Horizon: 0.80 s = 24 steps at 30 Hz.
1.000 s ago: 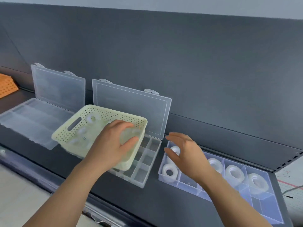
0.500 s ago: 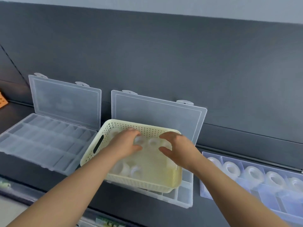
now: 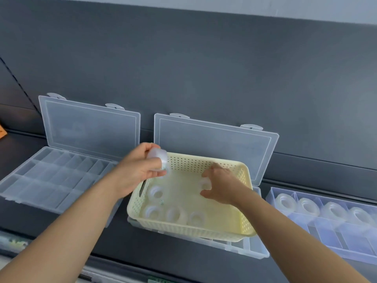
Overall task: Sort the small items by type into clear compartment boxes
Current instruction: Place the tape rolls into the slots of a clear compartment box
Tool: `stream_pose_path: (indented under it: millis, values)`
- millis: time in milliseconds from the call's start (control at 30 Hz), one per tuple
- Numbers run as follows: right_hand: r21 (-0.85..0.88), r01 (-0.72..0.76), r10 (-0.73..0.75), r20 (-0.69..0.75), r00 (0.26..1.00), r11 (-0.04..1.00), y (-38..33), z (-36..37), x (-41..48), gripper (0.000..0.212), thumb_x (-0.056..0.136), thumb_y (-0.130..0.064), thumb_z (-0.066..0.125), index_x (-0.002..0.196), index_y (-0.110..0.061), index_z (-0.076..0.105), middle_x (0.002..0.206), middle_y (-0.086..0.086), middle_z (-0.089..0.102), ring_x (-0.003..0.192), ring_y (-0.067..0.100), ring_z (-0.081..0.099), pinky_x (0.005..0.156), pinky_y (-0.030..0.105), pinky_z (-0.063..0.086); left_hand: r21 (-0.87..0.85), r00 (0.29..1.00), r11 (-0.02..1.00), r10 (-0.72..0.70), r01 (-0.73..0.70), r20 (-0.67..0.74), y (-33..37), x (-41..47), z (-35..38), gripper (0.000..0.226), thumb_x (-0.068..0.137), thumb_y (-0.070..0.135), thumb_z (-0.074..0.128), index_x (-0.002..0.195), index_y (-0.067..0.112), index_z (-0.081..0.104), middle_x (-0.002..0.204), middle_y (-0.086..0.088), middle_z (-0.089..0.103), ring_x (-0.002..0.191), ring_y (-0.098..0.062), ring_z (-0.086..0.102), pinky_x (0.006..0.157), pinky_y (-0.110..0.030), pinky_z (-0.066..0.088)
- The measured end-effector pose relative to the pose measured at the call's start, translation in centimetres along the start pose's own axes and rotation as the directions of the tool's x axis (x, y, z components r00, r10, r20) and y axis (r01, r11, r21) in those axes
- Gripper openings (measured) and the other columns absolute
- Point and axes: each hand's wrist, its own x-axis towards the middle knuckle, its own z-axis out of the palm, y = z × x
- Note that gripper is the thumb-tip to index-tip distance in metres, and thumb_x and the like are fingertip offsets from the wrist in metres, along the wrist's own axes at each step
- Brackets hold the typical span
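A pale yellow perforated basket point(image 3: 242, 225) rests on top of the middle clear compartment box point(image 3: 255, 249), whose lid point(image 3: 214, 146) stands open behind it. Several clear tape rolls point(image 3: 156, 193) lie in the basket. My left hand point(image 3: 138, 170) is raised over the basket's left end, gripping a clear tape roll point(image 3: 158, 158). My right hand point(image 3: 221, 183) is inside the basket, its fingers closed around another tape roll point(image 3: 205, 183). A blue-tinted compartment box point(image 3: 326, 227) at the right holds a row of tape rolls point(image 3: 285, 203).
A second clear compartment box point(image 3: 40, 180) with its lid point(image 3: 89, 127) open sits to the left. A dark grey wall panel point(image 3: 204, 68) rises behind the boxes. The shelf's front edge point(image 3: 102, 270) runs along the bottom. An orange object point(image 3: 2, 131) shows at the far left.
The basket now rests on the middle box. My left hand has lifted a tape roll out of it, and my right hand has closed on another roll inside.
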Motion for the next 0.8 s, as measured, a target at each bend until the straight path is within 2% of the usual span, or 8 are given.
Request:
stream_pose_path:
  millis: [100, 167, 233, 333, 500, 633, 733, 800]
  values:
    - [0.142, 0.003, -0.003, -0.005, 1.0, 0.99, -0.9, 0.2, 0.2, 0.058, 0.079, -0.039, 0.071, 0.131, -0.021, 0.051, 0.129, -0.004, 0.055, 0.111, 0.019, 0.056, 0.091, 0.029, 0.046, -0.118, 0.999, 0.993, -0.033, 0.029, -0.036, 1.1, -0.5, -1.7, 0.045, 0.06, 0.012, 0.067, 0.104, 0.008, 0.06, 0.093, -0.006, 0.058, 0.079, -0.017, 0.061, 0.069, -0.029, 0.056]
    - [0.358, 0.005, 0.008, -0.035, 0.999, 0.934, -1.8, 0.5, 0.7, 0.057, 0.077, -0.036, 0.075, 0.127, -0.022, 0.052, 0.123, -0.005, 0.058, 0.102, 0.014, 0.058, 0.083, 0.026, 0.049, 0.102, 0.989, 0.994, -0.016, 0.031, -0.144, 0.6, -0.6, -2.7, 0.046, 0.061, 0.018, 0.083, 0.101, 0.012, 0.062, 0.094, -0.004, 0.061, 0.078, -0.016, 0.06, 0.066, -0.029, 0.053]
    - [0.63, -0.009, 0.035, -0.03, 0.999, 0.777, -3.0, 0.8, 1.5, 0.056, 0.073, -0.03, 0.081, 0.122, -0.023, 0.056, 0.116, -0.003, 0.059, 0.09, 0.01, 0.059, 0.074, 0.024, 0.051, 0.391, 0.97, 0.919, 0.052, 0.047, -0.239, -0.4, -0.8, -3.3, 0.038, 0.067, 0.026, 0.086, 0.096, 0.019, 0.062, 0.092, 0.0, 0.061, 0.074, -0.016, 0.058, 0.065, -0.029, 0.049]
    - [0.833, -0.038, 0.058, 0.007, 0.998, 0.553, -5.0, 1.1, 2.8, 0.041, 0.07, -0.021, 0.084, 0.107, -0.018, 0.065, 0.096, -0.002, 0.063, 0.077, 0.012, 0.058, 0.066, 0.023, 0.048, 0.525, 0.967, 0.848, 0.07, 0.071, -0.244, -1.7, -1.0, -3.7, 0.037, 0.069, 0.029, 0.084, 0.095, 0.023, 0.06, 0.09, 0.002, 0.058, 0.074, -0.016, 0.056, 0.064, -0.028, 0.047]
    - [0.858, -0.041, 0.084, -0.003, 0.996, 0.512, -6.7, 2.5, 4.4, 0.036, 0.072, -0.02, 0.081, 0.103, -0.018, 0.064, 0.086, -0.006, 0.064, 0.068, 0.007, 0.057, 0.059, 0.019, 0.046, 0.541, 0.976, 0.836, 0.039, 0.086, -0.215, -2.9, -1.0, -3.9, 0.035, 0.07, 0.027, 0.083, 0.095, 0.022, 0.059, 0.093, -0.001, 0.059, 0.077, -0.016, 0.056, 0.067, -0.03, 0.048]
    - [0.882, -0.077, 0.069, 0.051, 0.996, 0.466, -6.9, 3.0, 4.9, 0.053, 0.068, -0.022, 0.083, 0.116, -0.018, 0.058, 0.11, -0.002, 0.063, 0.09, 0.013, 0.062, 0.077, 0.027, 0.053, 0.54, 0.981, 0.837, 0.018, 0.091, -0.193, -3.2, -0.6, -4.5, 0.037, 0.069, 0.026, 0.083, 0.097, 0.027, 0.059, 0.1, -0.002, 0.06, 0.084, -0.017, 0.06, 0.067, -0.03, 0.049]
    - [0.896, -0.102, 0.02, 0.103, 0.994, 0.433, -6.9, 3.4, 5.1, 0.069, 0.062, -0.034, 0.085, 0.121, -0.009, 0.059, 0.113, 0.006, 0.065, 0.091, 0.015, 0.064, 0.083, 0.033, 0.056, 0.547, 0.987, 0.832, -0.001, 0.091, -0.163, -3.4, -0.5, -4.8, 0.034, 0.07, 0.023, 0.081, 0.097, 0.028, 0.061, 0.101, 0.001, 0.062, 0.088, -0.015, 0.061, 0.066, -0.026, 0.048]
    - [0.904, -0.107, 0.02, 0.109, 0.994, 0.413, -7.0, 3.6, 5.3, 0.058, 0.067, -0.031, 0.084, 0.116, -0.009, 0.061, 0.11, 0.007, 0.067, 0.092, 0.018, 0.065, 0.087, 0.039, 0.056, 0.549, 0.988, 0.832, 0.012, 0.074, -0.152, -3.4, -0.6, -4.8, 0.032, 0.071, 0.021, 0.08, 0.096, 0.029, 0.062, 0.101, 0.002, 0.062, 0.087, -0.014, 0.062, 0.066, -0.027, 0.05]
